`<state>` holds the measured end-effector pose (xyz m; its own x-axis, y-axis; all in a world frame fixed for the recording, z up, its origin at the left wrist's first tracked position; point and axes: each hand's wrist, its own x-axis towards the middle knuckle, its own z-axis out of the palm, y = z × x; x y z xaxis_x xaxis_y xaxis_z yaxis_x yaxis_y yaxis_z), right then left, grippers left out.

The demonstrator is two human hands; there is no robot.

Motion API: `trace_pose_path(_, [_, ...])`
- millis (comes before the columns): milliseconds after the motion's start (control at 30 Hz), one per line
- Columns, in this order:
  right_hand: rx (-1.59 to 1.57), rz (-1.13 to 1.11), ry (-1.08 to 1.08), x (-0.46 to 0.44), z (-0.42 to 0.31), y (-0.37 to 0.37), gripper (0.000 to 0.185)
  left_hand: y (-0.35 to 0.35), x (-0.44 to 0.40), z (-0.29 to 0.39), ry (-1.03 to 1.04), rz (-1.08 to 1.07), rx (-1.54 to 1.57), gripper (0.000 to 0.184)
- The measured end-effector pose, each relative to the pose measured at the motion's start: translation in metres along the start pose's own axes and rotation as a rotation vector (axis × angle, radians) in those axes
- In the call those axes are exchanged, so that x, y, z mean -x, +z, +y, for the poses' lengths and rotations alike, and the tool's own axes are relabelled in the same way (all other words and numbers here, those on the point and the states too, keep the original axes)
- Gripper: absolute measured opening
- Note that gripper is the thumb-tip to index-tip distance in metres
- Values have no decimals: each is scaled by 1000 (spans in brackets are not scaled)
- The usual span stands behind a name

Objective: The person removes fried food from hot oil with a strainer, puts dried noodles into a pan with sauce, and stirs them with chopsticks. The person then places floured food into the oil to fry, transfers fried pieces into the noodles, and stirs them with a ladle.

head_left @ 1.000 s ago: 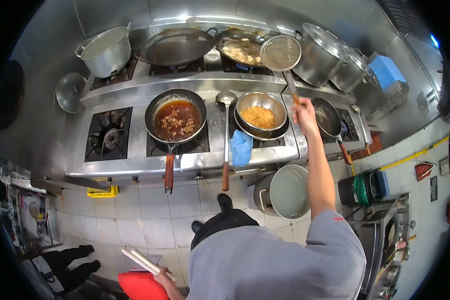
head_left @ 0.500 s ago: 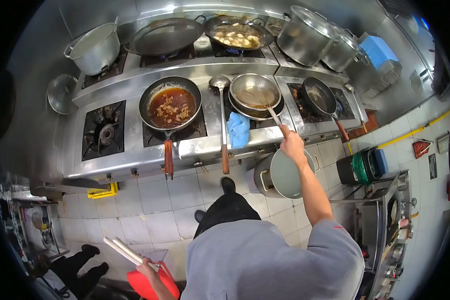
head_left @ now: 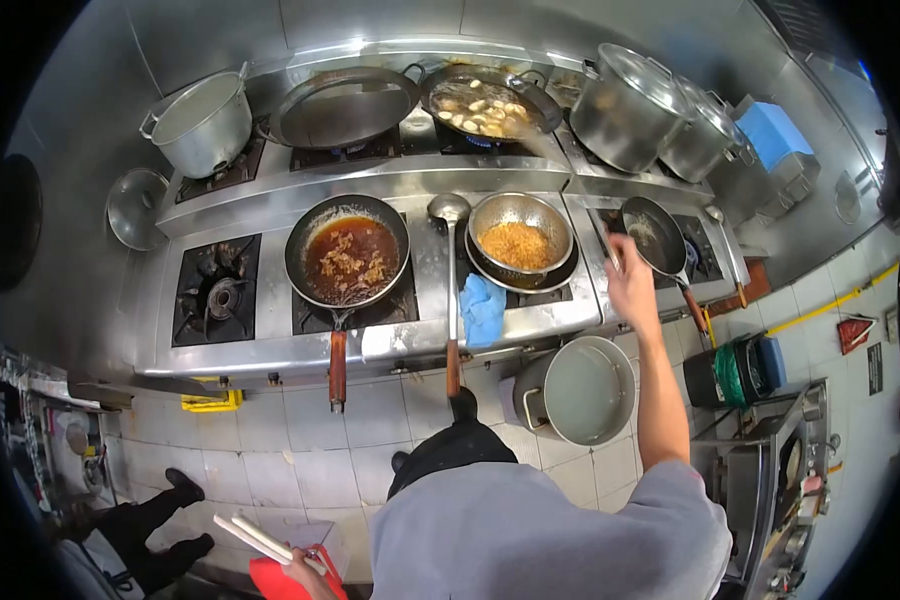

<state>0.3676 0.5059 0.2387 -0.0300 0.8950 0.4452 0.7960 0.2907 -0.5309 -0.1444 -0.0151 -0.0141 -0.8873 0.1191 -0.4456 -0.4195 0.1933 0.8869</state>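
Note:
My right hand (head_left: 630, 280) is closed round the handle of a strainer (head_left: 602, 232), whose head is blurred above the rear wok (head_left: 490, 104) with pale pieces in bubbling oil. To the hand's left, a perforated metal bowl (head_left: 520, 236) of golden crumbs rests on a dark pan. A black pan (head_left: 660, 236) lies to its right. Low in the view, my left hand (head_left: 305, 570) is wrapped round white-handled tools (head_left: 255, 537), beside a red object (head_left: 270, 577) that I cannot make out.
A pan of reddish sauce and meat (head_left: 347, 255) stands on the front burner, its handle over the edge. Nearby are a ladle (head_left: 451, 290), a blue cloth (head_left: 483, 310), lidded pots (head_left: 630, 105) and a large floor pot (head_left: 590, 390). Another person's legs (head_left: 160, 525) show lower left.
The strainer has gone from the perforated bowl up toward the rear wok, uncovering the golden crumbs. My right hand has moved up and right with it. My left hand keeps its hold.

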Motion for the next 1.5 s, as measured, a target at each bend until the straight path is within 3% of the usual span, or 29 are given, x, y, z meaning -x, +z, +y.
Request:
trace_pose_path(67, [67,33,-4,-63,28,7,30,19,23,19,-8,16,19,55])
trace_pose_path(233, [143,147,-45,-227,115,63,31,57,60,52,42,54,1,49])
trace_pose_path(300, [307,13,175,-265,123,78,26,67,69,53,100,62,-33,46])
trace_pose_path(333, [299,8,170,-281,129,85,26,70,73,50,103,72,-32,46])
trace_pose_path(400, [144,-251,349,-303,141,99,18,78,82,46,175,52,13,41])
trace_pose_path(467, [-1,-280,417,-314,143,112,13,104,112,54,205,87,54,35])
trace_pose_path(533, [-142,-474,497,-322,133,120,19,115,128,52,235,125,99,28])
trace_pose_path(700, [-430,-506,502,-330,135,157,18,102,129,27,90,47,3,17])
trace_pose_path(800, [-497,-512,460,-333,128,175,17,111,135,29,143,57,12,12])
trace_pose_path(967, [-397,-432,345,-318,104,172,20,124,145,38,185,68,-32,20])
trace_pose_path(1033, [-260,-254,42,-314,115,180,26,136,155,47,183,84,-20,25])
trace_pose_path(1133, [-31,-155,-84,-285,93,144,31,137,149,44,181,97,-3,30])
trace_pose_path(1200, [-12,-190,-31,-274,79,119,33,118,127,24,251,51,-33,40])
trace_pose_path(1333, [-47,-17,-108,-280,110,101,31,124,132,28,250,60,37,39])
trace_pose_path(1400, [-51,51,-134,-290,124,91,33,112,122,24,136,23,-11,42])
trace_pose_path(1500, [146,34,15,-308,153,72,32,115,118,28,130,64,-19,44])
